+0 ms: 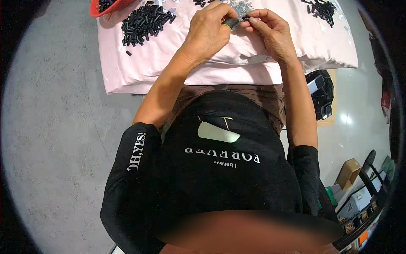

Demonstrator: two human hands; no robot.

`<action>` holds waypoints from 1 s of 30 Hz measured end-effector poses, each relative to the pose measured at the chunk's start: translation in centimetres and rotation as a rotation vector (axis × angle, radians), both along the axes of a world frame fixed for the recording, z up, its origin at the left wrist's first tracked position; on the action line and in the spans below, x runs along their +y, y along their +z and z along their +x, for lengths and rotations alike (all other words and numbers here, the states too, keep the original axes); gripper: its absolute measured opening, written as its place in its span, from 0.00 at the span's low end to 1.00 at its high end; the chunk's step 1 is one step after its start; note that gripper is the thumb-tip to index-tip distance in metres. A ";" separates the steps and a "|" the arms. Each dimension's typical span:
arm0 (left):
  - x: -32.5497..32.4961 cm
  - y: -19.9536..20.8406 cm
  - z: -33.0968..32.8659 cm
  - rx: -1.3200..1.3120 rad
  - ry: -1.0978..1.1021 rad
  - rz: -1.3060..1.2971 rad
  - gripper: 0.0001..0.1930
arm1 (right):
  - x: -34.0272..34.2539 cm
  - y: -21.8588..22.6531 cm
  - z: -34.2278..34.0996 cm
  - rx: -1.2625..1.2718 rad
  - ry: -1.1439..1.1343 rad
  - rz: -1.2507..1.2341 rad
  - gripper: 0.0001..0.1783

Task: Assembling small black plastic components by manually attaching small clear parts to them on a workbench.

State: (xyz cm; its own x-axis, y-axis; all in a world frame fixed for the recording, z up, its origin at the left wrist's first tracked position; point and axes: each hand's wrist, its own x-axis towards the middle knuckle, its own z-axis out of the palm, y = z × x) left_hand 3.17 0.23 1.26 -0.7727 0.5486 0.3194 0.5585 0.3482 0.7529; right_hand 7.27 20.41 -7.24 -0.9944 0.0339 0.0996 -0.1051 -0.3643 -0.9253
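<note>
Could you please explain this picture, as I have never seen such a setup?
No machine here: a person works with their own two hands. A wide fisheye camera on the person's head looks down, bending straight edges. On the pink patterned cloth lie a large heap of short black pieces, left, and a smaller heap, right; a red basket shows at upper left. The right hand pinches a small dark piece; the left hand, close by, has a dark fingertip cover; its hold is unclear.
</note>
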 end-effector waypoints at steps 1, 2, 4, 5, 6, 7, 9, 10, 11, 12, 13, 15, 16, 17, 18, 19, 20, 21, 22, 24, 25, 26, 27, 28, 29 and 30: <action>0.1 0.1 0.1 0.005 -0.005 0.001 0.09 | -0.1 0.0 0.0 -0.010 -0.003 0.003 0.10; 0.2 0.1 0.1 0.009 -0.010 0.002 0.09 | -0.1 0.0 0.0 -0.021 -0.006 0.006 0.10; 0.0 -1.5 -0.7 -0.015 -0.009 0.035 0.09 | -0.2 0.1 0.0 -0.020 0.015 0.004 0.09; -0.2 -2.4 -1.1 -0.041 -0.010 0.069 0.09 | -0.2 0.2 0.0 -0.020 0.034 0.001 0.09; 0.1 -1.7 -0.8 -0.042 -0.013 0.069 0.09 | -0.1 0.0 0.0 -0.022 0.031 0.001 0.09; 0.3 -0.9 -0.3 0.024 -0.020 0.031 0.10 | 0.1 -0.1 0.0 -0.016 0.027 0.017 0.09; 0.5 -0.4 -0.1 0.092 -0.024 -0.008 0.10 | 0.2 -0.2 0.0 -0.009 0.024 0.033 0.10; 0.5 -0.5 -0.1 0.100 -0.026 0.003 0.10 | 0.2 -0.1 0.1 -0.008 0.034 0.028 0.09; 0.5 -0.6 -0.1 0.109 -0.028 0.014 0.11 | 0.1 -0.1 0.1 -0.008 0.044 0.024 0.10; 0.5 -0.7 -0.1 0.109 -0.028 0.014 0.11 | 0.2 -0.1 0.1 -0.008 0.044 0.024 0.10; 0.5 -0.8 -0.1 0.074 -0.037 0.044 0.12 | 0.2 -0.2 0.1 -0.015 0.054 0.010 0.09; 0.6 -0.6 0.0 0.039 -0.049 0.073 0.12 | 0.5 -0.4 0.0 -0.022 0.062 -0.004 0.09; 0.7 -0.4 0.1 -0.006 -0.032 0.064 0.13 | 0.7 -0.6 -0.1 -0.015 0.087 -0.041 0.09; 0.8 -0.2 0.2 -0.050 -0.015 0.053 0.14 | 0.9 -0.8 -0.1 -0.008 0.112 -0.078 0.09; 0.4 -1.2 -0.4 -0.049 -0.013 0.054 0.14 | 0.8 -0.7 -0.1 -0.007 0.114 -0.077 0.09; -0.4 -2.5 -1.3 0.133 -0.109 0.160 0.14 | 0.6 -0.5 -0.2 -0.004 0.110 -0.062 0.09; -1.2 -3.8 -2.0 0.316 -0.205 0.265 0.14 | 0.4 -0.3 -0.2 -0.001 0.106 -0.047 0.09; -1.1 -2.9 -1.4 0.097 0.027 0.065 0.11 | 0.7 -0.5 -0.1 -0.008 0.094 -0.047 0.09; -1.7 -2.7 -1.4 0.096 0.024 0.063 0.11 | 0.7 -0.4 -0.1 -0.003 0.083 -0.039 0.09; -3.7 -2.8 -1.5 0.075 0.032 -0.119 0.12 | 0.7 -0.4 -0.1 0.002 0.075 -0.032 0.09; -4.3 -3.1 -1.6 0.049 0.026 -0.132 0.10 | 0.8 -0.4 -0.2 0.015 0.081 -0.046 0.09; -4.7 -3.3 -1.6 0.048 0.029 -0.133 0.10 | 0.8 -0.4 -0.3 0.028 0.088 -0.059 0.10; -5.0 -3.2 -1.3 0.024 0.028 -0.176 0.10 | 0.9 -0.4 -0.3 0.027 0.092 -0.060 0.10; -5.2 -3.1 -1.1 0.000 0.027 -0.219 0.09 | 1.0 -0.4 -0.3 0.029 0.107 -0.056 0.10; -5.2 -3.2 -1.1 -0.002 0.029 -0.220 0.09 | 1.1 -0.4 -0.3 0.030 0.121 -0.052 0.09; -5.2 -3.4 -1.1 0.032 0.024 -0.232 0.09 | 1.0 -0.5 -0.3 0.029 0.123 -0.051 0.09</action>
